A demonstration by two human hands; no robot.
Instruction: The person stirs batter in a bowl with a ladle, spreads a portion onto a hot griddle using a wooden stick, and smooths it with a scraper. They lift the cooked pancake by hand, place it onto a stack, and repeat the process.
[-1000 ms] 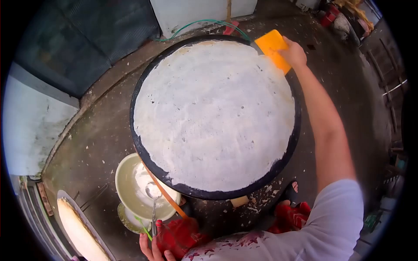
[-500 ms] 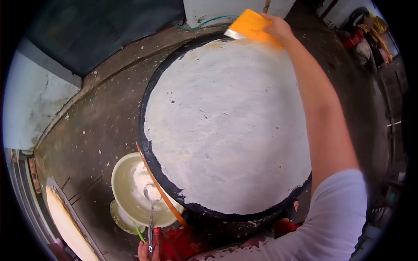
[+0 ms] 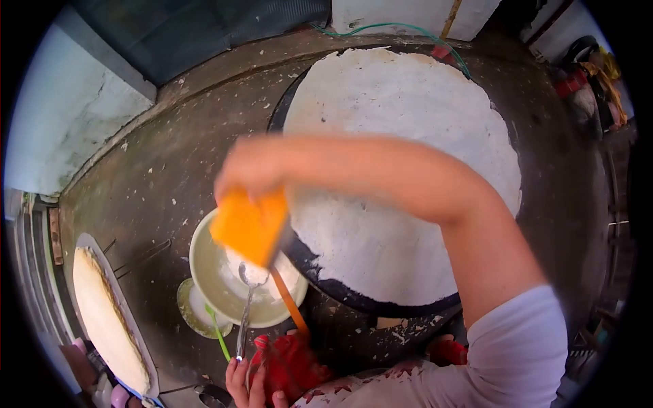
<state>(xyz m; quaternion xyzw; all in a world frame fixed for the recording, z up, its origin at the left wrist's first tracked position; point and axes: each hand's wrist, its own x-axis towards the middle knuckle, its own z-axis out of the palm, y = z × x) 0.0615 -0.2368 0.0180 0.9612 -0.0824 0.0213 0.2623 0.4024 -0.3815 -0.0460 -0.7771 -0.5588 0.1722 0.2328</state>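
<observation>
My right hand [image 3: 252,166], blurred by motion, grips an orange scraper [image 3: 248,228] above the edge of a cream bowl [image 3: 201,262]. Inside the bowl is white batter [image 3: 235,265] with a metal ladle [image 3: 249,299] resting in it. A large thin pale pancake [image 3: 401,95] covers most of a round black griddle [image 3: 381,308]; my right forearm crosses over it and hides part. At the bottom, my left hand [image 3: 252,386] shows only its fingers, slightly apart, just below the end of the ladle's handle and beside a red cloth-like thing [image 3: 289,364].
A wooden stick [image 3: 289,302] slants between bowl and griddle. A small dish [image 3: 187,313] with a green-handled utensil [image 3: 219,333] sits by the bowl. Folded pale sheets [image 3: 109,319] lie on a tray at left. A green hose [image 3: 381,26] runs behind the griddle.
My right hand has swung the scraper from the griddle's far edge back and left to above the bowl. The view has shifted, and more of my left hand's fingers show.
</observation>
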